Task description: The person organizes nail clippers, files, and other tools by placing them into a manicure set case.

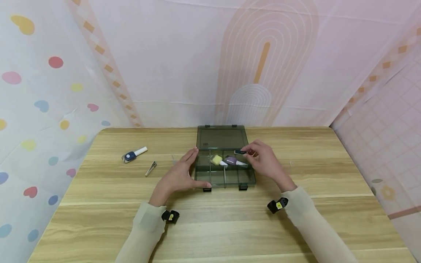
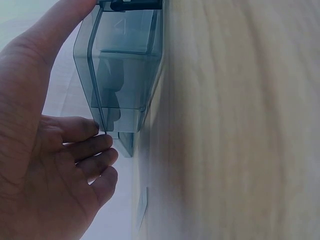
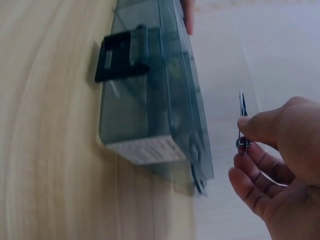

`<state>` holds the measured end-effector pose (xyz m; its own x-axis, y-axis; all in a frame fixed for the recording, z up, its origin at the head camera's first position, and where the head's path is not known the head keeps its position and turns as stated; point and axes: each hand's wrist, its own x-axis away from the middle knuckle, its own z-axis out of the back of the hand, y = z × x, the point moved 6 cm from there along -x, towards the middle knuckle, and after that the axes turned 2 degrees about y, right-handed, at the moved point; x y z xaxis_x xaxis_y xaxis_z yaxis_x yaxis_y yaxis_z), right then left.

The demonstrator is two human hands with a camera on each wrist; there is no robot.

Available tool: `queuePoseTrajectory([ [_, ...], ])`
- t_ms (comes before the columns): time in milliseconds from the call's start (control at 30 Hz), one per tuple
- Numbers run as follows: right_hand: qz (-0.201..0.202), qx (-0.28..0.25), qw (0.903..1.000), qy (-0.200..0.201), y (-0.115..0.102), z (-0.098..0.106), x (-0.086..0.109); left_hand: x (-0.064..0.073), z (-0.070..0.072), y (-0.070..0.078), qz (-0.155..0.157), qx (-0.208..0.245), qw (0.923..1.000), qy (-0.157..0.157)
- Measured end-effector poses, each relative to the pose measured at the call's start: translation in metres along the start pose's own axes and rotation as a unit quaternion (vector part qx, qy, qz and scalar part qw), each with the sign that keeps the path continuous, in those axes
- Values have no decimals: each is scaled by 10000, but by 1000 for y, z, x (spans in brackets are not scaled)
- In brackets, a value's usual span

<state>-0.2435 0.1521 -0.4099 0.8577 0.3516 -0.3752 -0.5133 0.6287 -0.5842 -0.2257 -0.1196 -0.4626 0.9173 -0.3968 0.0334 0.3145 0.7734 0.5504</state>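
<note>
A grey see-through compartment box [image 1: 217, 179] stands on the table with its lid [image 1: 222, 137] laid back. My left hand [image 1: 180, 177] spans its left side, thumb at the front edge and fingertips at the rear left rim. Above the rear right part, my right hand [image 1: 264, 160] pinches a small metal nail clipper [image 3: 242, 117] between thumb and fingers. It hangs beside the box rim in the right wrist view, its thin end pointing away from the fingers. Inside the box lie a yellow nail polish bottle [image 1: 216, 159] and a purple one [image 1: 230, 160], both with white caps.
Left on the wooden table [image 1: 210, 226] are a dark blue nail polish bottle [image 1: 129, 156] with a white cap and a slim silver metal tool [image 1: 151, 168]. Black latches [image 1: 243, 187] stick out from the box's front. A patterned wall covering [image 1: 177, 73] rises behind the table.
</note>
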Motion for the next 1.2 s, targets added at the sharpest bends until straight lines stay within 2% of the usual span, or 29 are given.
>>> queuePoseTrajectory([
  [833, 234, -240, 9975, -626, -37, -25, -3, -2, 1, 0, -15, 27, 10000, 17],
  [1200, 526, 33, 9938, -981, -51, -36, -2, -3, 0, 1, 22, 90, 10000, 11],
])
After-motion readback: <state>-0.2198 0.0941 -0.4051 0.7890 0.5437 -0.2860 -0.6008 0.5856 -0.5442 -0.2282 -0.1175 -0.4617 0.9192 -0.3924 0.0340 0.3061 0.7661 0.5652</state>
